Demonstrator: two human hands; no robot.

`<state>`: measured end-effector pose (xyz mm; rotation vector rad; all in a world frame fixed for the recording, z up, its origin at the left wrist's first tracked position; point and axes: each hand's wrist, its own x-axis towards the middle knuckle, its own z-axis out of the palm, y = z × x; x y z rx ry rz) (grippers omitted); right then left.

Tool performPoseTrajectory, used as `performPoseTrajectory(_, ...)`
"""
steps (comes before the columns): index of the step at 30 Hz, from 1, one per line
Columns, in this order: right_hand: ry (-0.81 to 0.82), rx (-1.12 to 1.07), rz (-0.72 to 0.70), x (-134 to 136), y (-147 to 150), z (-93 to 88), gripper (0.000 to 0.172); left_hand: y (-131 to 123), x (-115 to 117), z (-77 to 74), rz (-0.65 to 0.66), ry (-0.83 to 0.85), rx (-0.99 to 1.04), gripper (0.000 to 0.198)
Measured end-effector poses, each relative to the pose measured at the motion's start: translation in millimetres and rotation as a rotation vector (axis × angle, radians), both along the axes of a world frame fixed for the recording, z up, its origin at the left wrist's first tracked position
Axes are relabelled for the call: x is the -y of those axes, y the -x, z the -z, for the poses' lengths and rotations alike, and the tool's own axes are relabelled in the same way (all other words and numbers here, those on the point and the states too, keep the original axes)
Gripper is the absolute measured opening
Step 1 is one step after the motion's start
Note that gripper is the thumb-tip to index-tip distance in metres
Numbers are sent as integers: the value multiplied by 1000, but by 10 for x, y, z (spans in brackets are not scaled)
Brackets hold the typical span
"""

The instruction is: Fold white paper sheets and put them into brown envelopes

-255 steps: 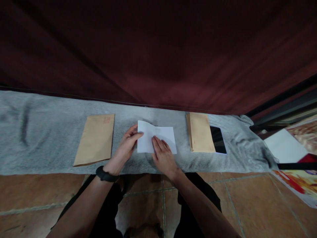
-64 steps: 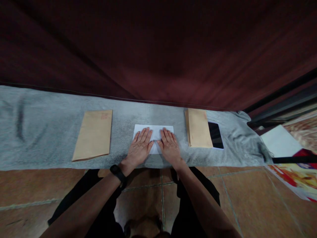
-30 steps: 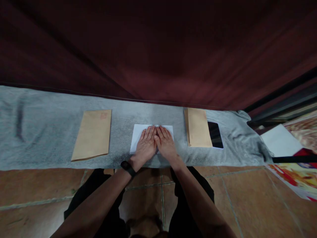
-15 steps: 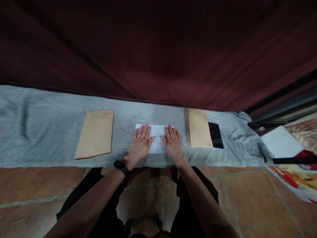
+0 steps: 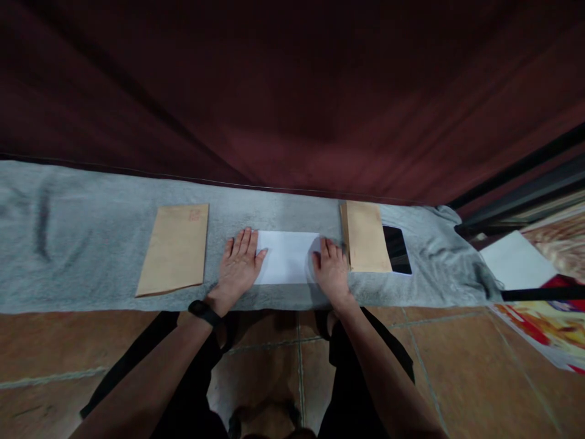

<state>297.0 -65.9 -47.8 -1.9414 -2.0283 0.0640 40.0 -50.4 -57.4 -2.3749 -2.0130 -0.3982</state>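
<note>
White paper (image 5: pixel 287 257) lies flat on the grey cloth (image 5: pixel 278 210), between my hands. My left hand (image 5: pixel 240 262) rests flat at the paper's left edge, fingers stretched out and holding nothing. At the right edge lies my right hand (image 5: pixel 331 266), palm down with its fingers spread a little, also holding nothing. A brown envelope (image 5: pixel 176 247) with a red stamp is to the left. Several brown envelopes (image 5: pixel 368 238) are stacked close to the right of my right hand, partly over a dark-screened phone (image 5: pixel 397 250).
Dark red fabric (image 5: pixel 292 140) hangs behind the cloth-covered surface. At the far right are a white sheet (image 5: pixel 518 262), a black bar (image 5: pixel 542 295) and a colourful printed sheet (image 5: pixel 548 329). Tiled floor (image 5: pixel 457 366) shows below, around my legs.
My hands have moved apart, the left one leftward and the right one rightward, from on top of the white paper to its two side edges. More of the paper now shows.
</note>
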Motion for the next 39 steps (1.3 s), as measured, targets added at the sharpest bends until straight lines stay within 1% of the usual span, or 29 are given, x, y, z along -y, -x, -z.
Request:
performPoseTrajectory(5, 82, -80, 143, 64, -8, -124, 44, -5, 3, 5, -12, -17, -28, 67)
performPoseTrajectory(8, 164, -94, 185, 66, -3, -176, 37, -22, 3, -10, -21, -9, -29, 67)
performPoseTrajectory(12, 251, -157, 183, 47, 8, -220, 36, -25, -9, -24, -22, -3, -47, 67)
performPoseTrajectory(16, 294, -219, 197, 21, -18, -236, 35, -26, -15, -40, -24, -2, -55, 66)
performPoseTrajectory(20, 353, -332, 161, -33, -77, -238, 19, -43, -50, -82, -44, 22, -13, 66)
performPoseTrajectory(22, 334, -436, 117, -61, -88, -253, 19, -41, -102, -118, -69, 61, 41, 67)
performPoseTrajectory(24, 243, -593, 74, -76, -78, -305, 20, -22, -174, -170, -114, 92, 163, 67)
performPoseTrajectory(26, 75, -752, 37, -66, -59, -412, 24, 16, -248, -242, -156, 61, 374, 66)
performPoseTrajectory(28, -169, -827, 21, -30, -44, -567, 28, 63, -301, -327, -185, -38, 619, 64)
performPoseTrajectory(31, -619, -730, 0, 47, -31, -788, 15, 131, -330, -434, -227, -172, 890, 61)
performPoseTrajectory(32, -696, -656, -76, 70, -20, -832, 12, 152, -331, -452, -243, -186, 950, 59)
performPoseTrajectory(33, -713, -573, -184, 89, -1, -854, 14, 173, -333, -461, -260, -183, 1004, 57)
performPoseTrajectory(34, -693, -491, -298, 105, 28, -851, 19, 195, -337, -459, -278, -169, 1053, 56)
performPoseTrajectory(36, -570, -346, -508, 128, 116, -783, 26, 238, -354, -439, -314, -132, 1139, 53)
performPoseTrajectory(37, -507, -281, -580, 140, 169, -726, 28, 257, -367, -427, -329, -121, 1173, 53)
performPoseTrajectory(39, -363, -151, -647, 171, 274, -593, 28, 278, -393, -417, -339, -114, 1218, 51)
